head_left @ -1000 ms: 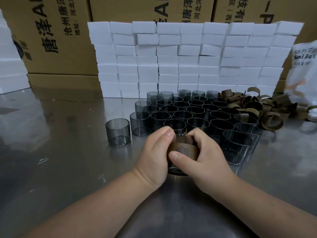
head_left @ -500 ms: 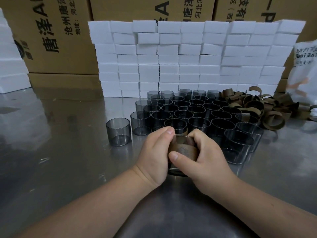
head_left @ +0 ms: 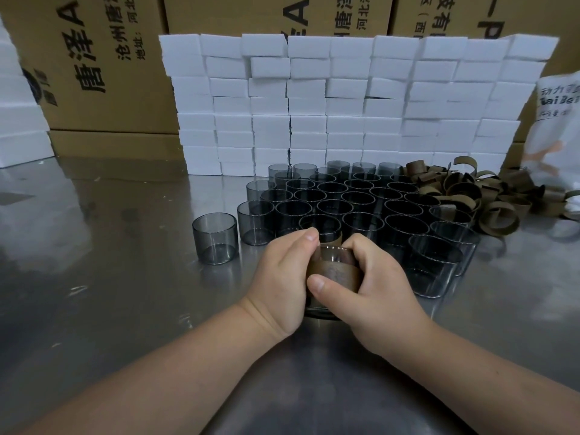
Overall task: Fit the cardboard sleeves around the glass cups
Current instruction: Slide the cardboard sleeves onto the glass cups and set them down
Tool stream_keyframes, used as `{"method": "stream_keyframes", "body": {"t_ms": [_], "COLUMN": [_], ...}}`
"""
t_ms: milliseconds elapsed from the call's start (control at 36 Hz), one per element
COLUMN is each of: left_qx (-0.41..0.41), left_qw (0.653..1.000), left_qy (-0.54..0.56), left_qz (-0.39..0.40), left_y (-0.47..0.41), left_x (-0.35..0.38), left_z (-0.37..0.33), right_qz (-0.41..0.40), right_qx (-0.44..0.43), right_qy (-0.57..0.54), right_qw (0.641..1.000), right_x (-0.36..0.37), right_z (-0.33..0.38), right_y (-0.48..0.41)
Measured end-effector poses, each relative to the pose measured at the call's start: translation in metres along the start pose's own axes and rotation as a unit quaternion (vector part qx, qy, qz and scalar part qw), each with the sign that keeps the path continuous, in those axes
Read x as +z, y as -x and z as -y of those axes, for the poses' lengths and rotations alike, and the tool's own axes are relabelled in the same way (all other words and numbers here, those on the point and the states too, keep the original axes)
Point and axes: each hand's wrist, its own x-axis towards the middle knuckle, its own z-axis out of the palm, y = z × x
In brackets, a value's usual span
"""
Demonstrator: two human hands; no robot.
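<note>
A smoky glass cup stands on the steel table in front of me with a brown cardboard sleeve around its middle. My left hand grips the sleeve and cup from the left, fingers curled round them. My right hand grips from the right, thumb across the sleeve's front. The cup's rim shows above the sleeve; its base is mostly hidden by my hands. Behind stand several bare grey glass cups in rows. A pile of loose brown sleeves lies at the back right.
One cup stands apart at the left. A wall of white foam blocks rises behind the cups, with brown cartons behind it. More white foam blocks are at far left, a white bag at far right. The steel table stretches leftward.
The sleeve has slid a little lower on the cup, so more glass rim shows above it. Both hands keep their grip in the same spot.
</note>
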Motion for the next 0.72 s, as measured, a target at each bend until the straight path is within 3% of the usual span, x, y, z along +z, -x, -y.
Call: {"method": "stream_keyframes", "body": {"t_ms": [444,556,722], "left_qx": [0.007,0.003,0.063], "left_qw": [1.000,0.998,0.980], "left_qy": [-0.010,-0.030,-0.126], "left_qz": [-0.019,-0.052,-0.143], "left_y": [-0.001,-0.003,-0.008], "left_x": [-0.001,-0.003,-0.009], "left_z": [0.002,0.004,0.004], "right_qz": [0.016,0.012,0.014], "right_qx": [0.011,0.020,0.031], "right_qy": [-0.022,-0.018,-0.029], "right_qw": [1.000,1.000,0.999], "right_x": [0.001,0.004,0.008], "right_z": [-0.001,-0.005,-0.013], "right_y": [0.000,-0.001,-0.004]}}
